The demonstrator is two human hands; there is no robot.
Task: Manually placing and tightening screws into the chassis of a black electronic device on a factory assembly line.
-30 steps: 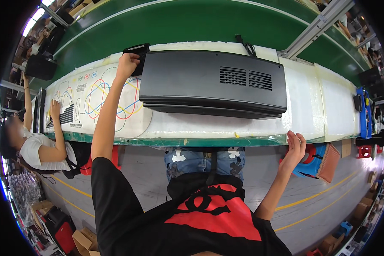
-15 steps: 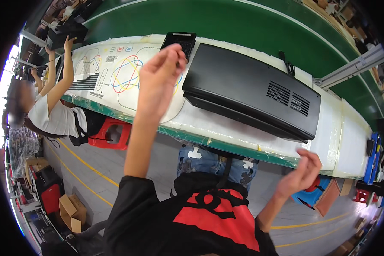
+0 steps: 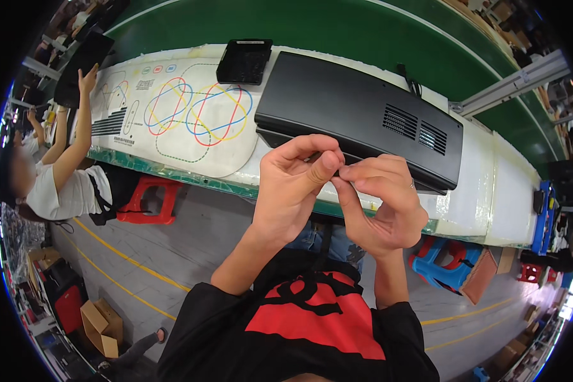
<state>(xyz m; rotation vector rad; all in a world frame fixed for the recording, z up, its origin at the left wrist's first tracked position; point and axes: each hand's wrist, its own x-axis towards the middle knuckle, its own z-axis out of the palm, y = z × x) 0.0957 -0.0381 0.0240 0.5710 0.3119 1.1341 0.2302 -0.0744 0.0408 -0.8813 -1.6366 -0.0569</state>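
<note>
My left hand (image 3: 291,191) and my right hand (image 3: 386,205) meet in front of my chest, above the near edge of the bench. Both are closed in a pinch, thumb against fingers, with the tips touching or almost touching. Anything between them is too small to make out. Just beyond lies a long black housing (image 3: 325,95) with two slotted vents on its right part; my fingers cover a bit of its near edge. Left of the housing is a shallow black tray (image 3: 245,62), its contents too dark to tell.
A white mat (image 3: 172,149) with coloured loops lies on the left of the bench. A black cable (image 3: 415,87) rests behind the housing. At the left a co-worker (image 3: 70,184) holds up a dark panel (image 3: 83,67). Stools, one red (image 3: 153,197), one blue (image 3: 439,264), stand below.
My left hand has come down and right from near the black tray. My right hand has moved up and left, and the two now meet at the fingertips. The view has shifted slightly.
</note>
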